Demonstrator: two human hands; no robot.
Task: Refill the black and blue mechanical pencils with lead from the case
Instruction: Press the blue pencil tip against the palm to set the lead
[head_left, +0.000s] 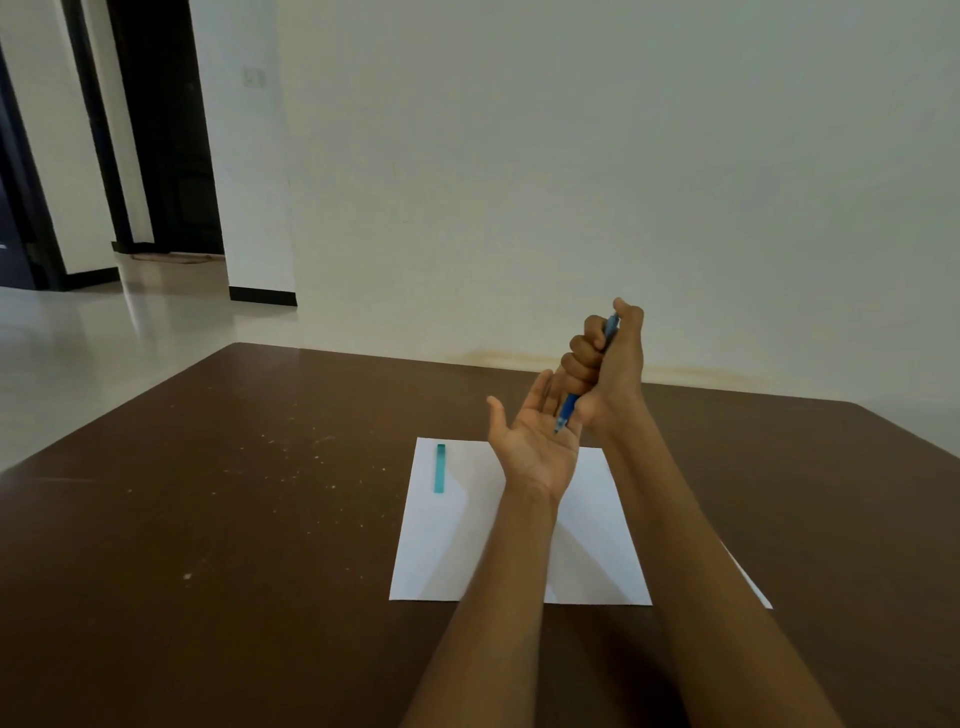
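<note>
My right hand (605, 364) grips the blue mechanical pencil (567, 410) in a fist, tip pointing down, thumb up at its top end. The pencil's tip touches the palm of my left hand (535, 441), which is held open, palm up, above the white sheet of paper (452, 545). A teal lead case (440, 468) lies flat on the paper's far left corner, apart from both hands. No black pencil shows in this view.
The paper lies on a dark brown table (208, 519) speckled with pale specks. A white wall stands just behind the table's far edge. At the far left are a tiled floor and dark doorways.
</note>
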